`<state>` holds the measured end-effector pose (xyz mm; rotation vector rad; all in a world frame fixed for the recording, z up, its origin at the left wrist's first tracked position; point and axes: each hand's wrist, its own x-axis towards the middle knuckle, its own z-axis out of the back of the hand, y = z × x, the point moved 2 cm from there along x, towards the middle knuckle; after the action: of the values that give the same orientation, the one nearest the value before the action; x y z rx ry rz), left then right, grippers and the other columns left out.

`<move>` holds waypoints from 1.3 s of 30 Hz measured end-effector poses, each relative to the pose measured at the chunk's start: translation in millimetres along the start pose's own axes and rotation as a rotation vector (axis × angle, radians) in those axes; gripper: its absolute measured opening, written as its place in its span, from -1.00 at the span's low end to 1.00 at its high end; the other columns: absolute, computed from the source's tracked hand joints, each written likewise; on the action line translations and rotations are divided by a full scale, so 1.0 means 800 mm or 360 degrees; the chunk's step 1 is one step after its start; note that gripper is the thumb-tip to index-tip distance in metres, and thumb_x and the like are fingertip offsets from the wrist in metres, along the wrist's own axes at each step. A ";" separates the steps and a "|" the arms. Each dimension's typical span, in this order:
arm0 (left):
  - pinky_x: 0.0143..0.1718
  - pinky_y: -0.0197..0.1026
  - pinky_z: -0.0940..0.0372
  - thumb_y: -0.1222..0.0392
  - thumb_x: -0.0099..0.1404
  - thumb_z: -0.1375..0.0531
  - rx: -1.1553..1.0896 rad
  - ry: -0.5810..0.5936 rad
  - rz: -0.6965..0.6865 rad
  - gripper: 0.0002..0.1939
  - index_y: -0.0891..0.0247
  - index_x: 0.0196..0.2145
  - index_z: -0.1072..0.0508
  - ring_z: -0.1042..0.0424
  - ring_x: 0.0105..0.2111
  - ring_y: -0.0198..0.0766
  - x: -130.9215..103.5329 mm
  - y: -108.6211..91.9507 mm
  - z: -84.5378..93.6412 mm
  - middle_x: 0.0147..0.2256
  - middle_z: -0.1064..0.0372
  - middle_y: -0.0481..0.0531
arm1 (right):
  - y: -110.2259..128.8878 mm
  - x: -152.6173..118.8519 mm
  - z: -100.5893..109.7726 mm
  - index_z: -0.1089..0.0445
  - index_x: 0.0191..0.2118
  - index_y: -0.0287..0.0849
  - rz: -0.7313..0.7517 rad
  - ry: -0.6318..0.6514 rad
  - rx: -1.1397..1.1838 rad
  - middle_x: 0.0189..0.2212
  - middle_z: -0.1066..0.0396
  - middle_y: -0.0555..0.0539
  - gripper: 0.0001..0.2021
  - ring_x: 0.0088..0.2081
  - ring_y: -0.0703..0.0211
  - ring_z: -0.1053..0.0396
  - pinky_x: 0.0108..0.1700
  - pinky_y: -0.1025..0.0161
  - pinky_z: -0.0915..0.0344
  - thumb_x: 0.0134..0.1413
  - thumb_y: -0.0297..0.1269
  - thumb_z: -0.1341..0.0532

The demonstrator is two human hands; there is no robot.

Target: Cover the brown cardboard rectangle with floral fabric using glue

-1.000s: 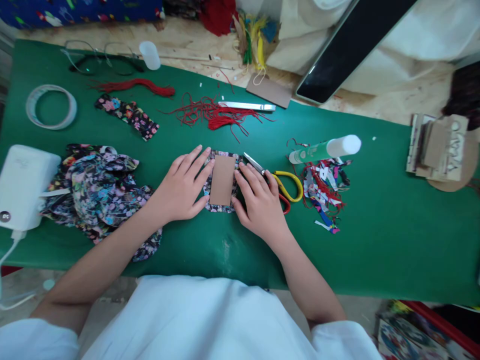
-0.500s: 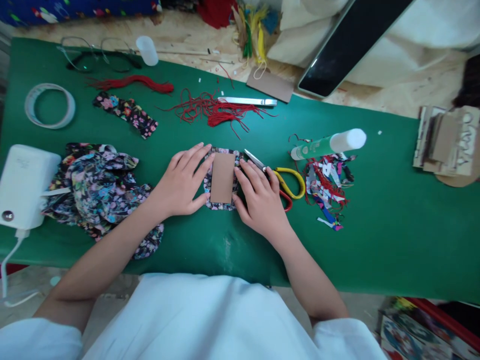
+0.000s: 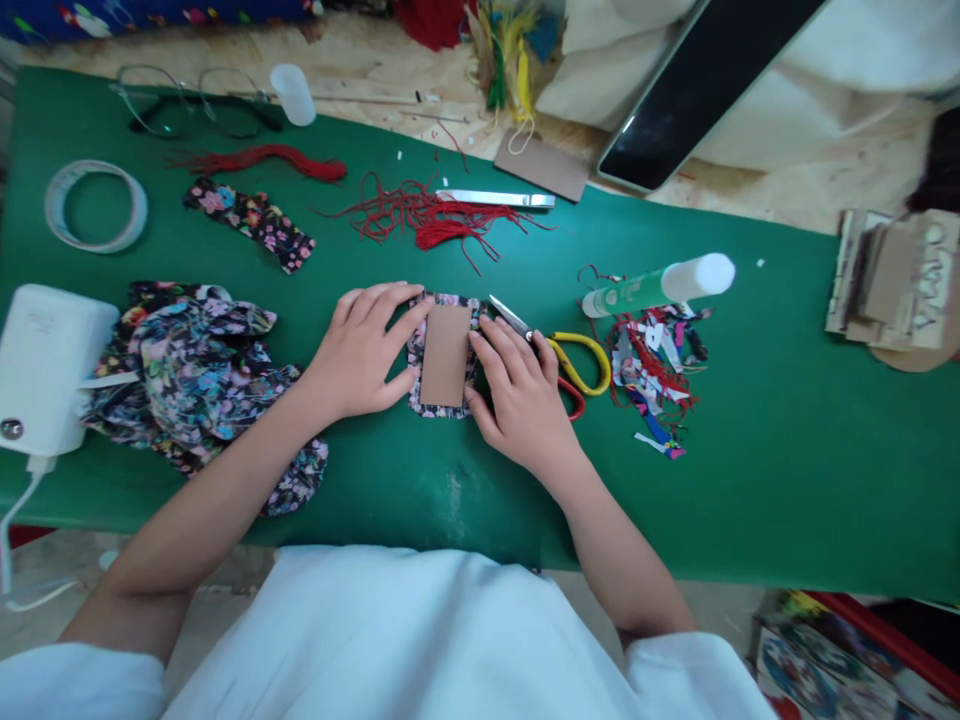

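Observation:
A brown cardboard rectangle (image 3: 445, 356) lies on a piece of dark floral fabric (image 3: 444, 411), whose margin shows around it. My left hand (image 3: 367, 350) rests at the fabric's left side, fingers apart, fingertips touching its upper left edge. On the other side my right hand (image 3: 521, 390) lies with fingers stretched, its tips on the right edge of the fabric and card. Partly beneath and beside the right hand are scissors (image 3: 581, 358) with yellow and red handles, blades pointing up and left. Neither hand grips anything.
A glue stick (image 3: 652, 287) lies by a heap of scraps (image 3: 656, 365) on the right. Crumpled floral fabric (image 3: 202, 370) and a white power bank (image 3: 52, 370) sit left. Beyond are red threads (image 3: 397, 215), tweezers (image 3: 495, 199), a tape roll (image 3: 96, 206) and cardboard pieces (image 3: 892, 285).
My left hand's thumb and forefinger have shifted slightly on the fabric's left edge. The right hand, card and fabric stay nearly where they were.

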<state>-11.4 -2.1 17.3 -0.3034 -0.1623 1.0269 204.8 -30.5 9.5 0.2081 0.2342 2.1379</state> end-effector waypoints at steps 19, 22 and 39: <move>0.25 0.12 0.03 0.01 0.35 -0.08 0.0039 -0.0040 -0.0037 -0.32 0.38 0.32 -0.13 -0.08 0.30 0.14 -0.004 0.000 -0.002 0.31 -0.10 0.33 | -0.001 0.001 -0.003 -0.06 0.35 -0.33 -0.0021 -0.0023 -0.0030 0.34 -0.13 -0.22 -0.45 0.36 0.02 -0.04 0.38 -0.02 0.20 0.36 -0.15 0.05; 0.25 0.13 0.04 -0.03 0.35 -0.09 0.0052 -0.0028 -0.0034 -0.30 0.38 0.33 -0.12 -0.07 0.31 0.16 -0.005 -0.001 -0.003 0.31 -0.10 0.34 | -0.001 0.000 -0.003 -0.07 0.35 -0.32 -0.0012 -0.0010 -0.0030 0.34 -0.12 -0.24 -0.42 0.37 0.01 -0.03 0.38 -0.04 0.20 0.36 -0.06 0.05; 0.27 0.18 0.08 -0.04 0.35 -0.09 0.0033 0.0025 -0.0010 -0.27 0.36 0.36 -0.07 -0.02 0.33 0.19 -0.005 -0.002 -0.003 0.34 -0.04 0.35 | 0.000 0.000 0.000 -0.07 0.36 -0.25 0.0030 0.0058 -0.0061 0.37 -0.05 -0.27 -0.23 0.38 -0.10 0.02 0.38 -0.10 0.20 0.23 0.22 -0.02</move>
<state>-12.1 -6.8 15.8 -0.2921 -0.1381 1.0193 204.8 -30.5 9.2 0.1496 0.2134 2.1643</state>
